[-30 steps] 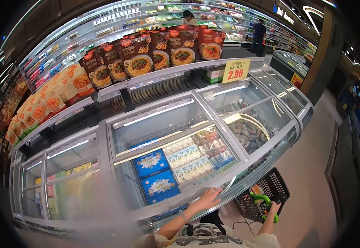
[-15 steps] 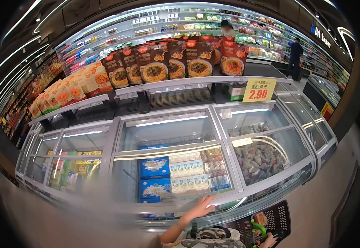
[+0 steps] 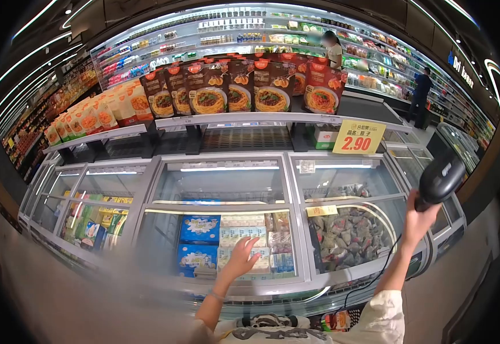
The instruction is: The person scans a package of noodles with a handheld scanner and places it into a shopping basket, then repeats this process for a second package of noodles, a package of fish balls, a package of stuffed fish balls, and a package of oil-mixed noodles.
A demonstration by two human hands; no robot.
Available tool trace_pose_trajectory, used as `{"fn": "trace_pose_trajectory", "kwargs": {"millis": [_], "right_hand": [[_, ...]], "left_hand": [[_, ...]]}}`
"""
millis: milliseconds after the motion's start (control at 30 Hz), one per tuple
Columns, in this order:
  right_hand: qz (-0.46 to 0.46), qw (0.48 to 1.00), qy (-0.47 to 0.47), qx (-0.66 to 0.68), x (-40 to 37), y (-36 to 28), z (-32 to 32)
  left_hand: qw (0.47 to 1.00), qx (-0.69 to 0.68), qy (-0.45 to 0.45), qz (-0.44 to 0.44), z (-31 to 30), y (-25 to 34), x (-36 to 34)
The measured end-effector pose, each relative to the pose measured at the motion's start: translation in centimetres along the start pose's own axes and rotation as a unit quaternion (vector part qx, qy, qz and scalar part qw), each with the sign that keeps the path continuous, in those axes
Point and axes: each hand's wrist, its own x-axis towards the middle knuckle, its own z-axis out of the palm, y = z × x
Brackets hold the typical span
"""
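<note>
My left hand (image 3: pixel 241 257) is spread open, fingers apart, over the glass lid of the chest freezer (image 3: pixel 227 183), above white cartons (image 3: pixel 239 234) and next to blue boxes (image 3: pixel 199 228). My right hand (image 3: pixel 421 217) is raised at the right and grips a black handheld scanner (image 3: pixel 440 179), its cable (image 3: pixel 370 281) trailing down toward my body. Under the right lid lie dark wrapped dumplings (image 3: pixel 350 229).
A yellow price sign (image 3: pixel 359 136) reading 2.90 stands on the shelf above the freezer. Pasta packets (image 3: pixel 238 86) line that shelf. Two people (image 3: pixel 422 94) stand at the far refrigerated wall. A basket (image 3: pixel 336 320) shows at the bottom edge. Aisle floor runs along the right.
My left hand lifted off the freezer's front rim and moved onto the lid. My right hand left the basket handle and rose, holding the scanner. The view tilted upward.
</note>
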Motion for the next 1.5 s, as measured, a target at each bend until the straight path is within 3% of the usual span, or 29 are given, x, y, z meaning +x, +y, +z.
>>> {"fn": "trace_pose_trajectory", "kwargs": {"millis": [100, 133, 167, 267, 367, 467, 500, 600, 833, 933, 1033, 1133, 1167, 1400, 1500], "right_hand": [[0.020, 0.986, -0.133, 0.098, 5.3, 1.1, 10.6], [0.063, 0.979, -0.158, 0.113, 6.5, 2.7, 14.8], [0.107, 0.955, -0.179, 0.211, 7.0, 2.1, 18.2], [0.088, 0.977, -0.140, 0.132, 8.8, 5.6, 28.5], [0.183, 0.962, -0.135, 0.151, 9.6, 11.7, 38.7], [0.227, 0.952, -0.081, 0.188, 8.9, 11.8, 43.3], [0.178, 0.971, -0.048, 0.153, 8.3, 9.4, 42.9], [0.106, 0.977, -0.046, 0.178, 7.6, 10.2, 46.6], [0.094, 0.957, -0.132, 0.242, 6.2, 13.6, 51.3], [0.035, 0.978, -0.114, 0.172, 5.2, 15.0, 52.4], [0.038, 0.970, -0.105, 0.215, 4.3, 13.4, 51.7], [0.063, 0.983, -0.075, 0.153, 3.7, 14.4, 52.9], [0.109, 0.969, -0.114, 0.190, 3.6, 14.7, 52.8], [0.071, 0.979, -0.062, 0.183, 2.6, 14.7, 53.6], [0.102, 0.973, -0.107, 0.176, 1.8, 14.1, 53.4]], "left_hand": [[0.999, 0.026, 0.017, -0.025, -2.8, 0.1, 1.2], [0.999, 0.032, 0.028, -0.025, -3.6, -0.1, 1.6], [0.998, 0.042, 0.038, -0.030, -4.2, -0.5, 2.0], [0.996, 0.055, 0.045, -0.048, -6.4, -1.5, 2.7], [0.987, 0.117, 0.077, -0.076, -8.0, -3.5, 2.5], [0.978, 0.141, 0.095, -0.118, -9.5, -5.2, 2.8], [0.976, 0.142, 0.097, -0.137, -9.8, -5.5, 2.9], [0.975, 0.132, 0.084, -0.158, -9.8, -6.9, 3.7], [0.979, 0.076, 0.079, -0.172, -8.2, -9.8, 6.9], [0.983, 0.056, 0.082, -0.157, -7.0, -11.2, 7.1], [0.982, 0.038, 0.078, -0.166, -6.4, -11.5, 6.8], [0.981, 0.029, 0.067, -0.182, -6.7, -11.3, 6.7], [0.980, 0.028, 0.064, -0.187, -6.8, -11.3, 6.7], [0.974, -0.011, 0.074, -0.212, -6.8, -11.5, 5.8], [0.974, -0.027, 0.071, -0.215, -7.1, -11.3, 6.2]]}}
